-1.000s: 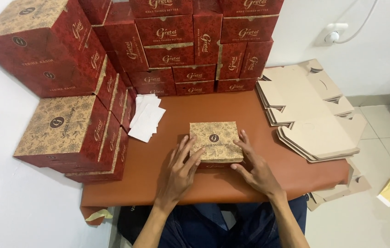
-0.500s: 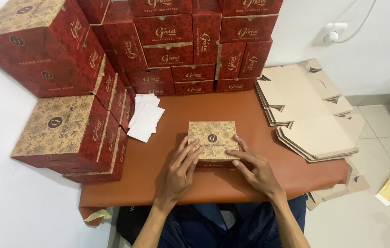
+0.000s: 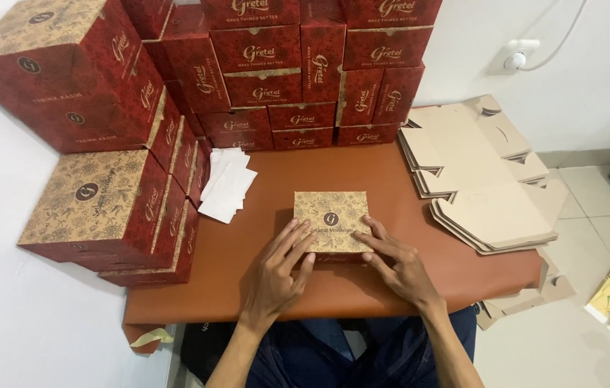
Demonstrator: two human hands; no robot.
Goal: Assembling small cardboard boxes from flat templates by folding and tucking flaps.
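My small patterned box (image 3: 332,221) sits closed at the middle of the brown table (image 3: 276,287), with bare tabletop in front of it and to both sides. Stacked red boxes (image 3: 175,115) wall off the left and back edges; flat cardboard blanks (image 3: 484,187) overhang the right edge, and white paper slips (image 3: 226,183) lie left of the box. My left hand (image 3: 276,276) rests spread, fingertips touching the box's near-left corner. My right hand (image 3: 398,266) lies open too, fingers flat on the lid's near-right edge, gripping nothing
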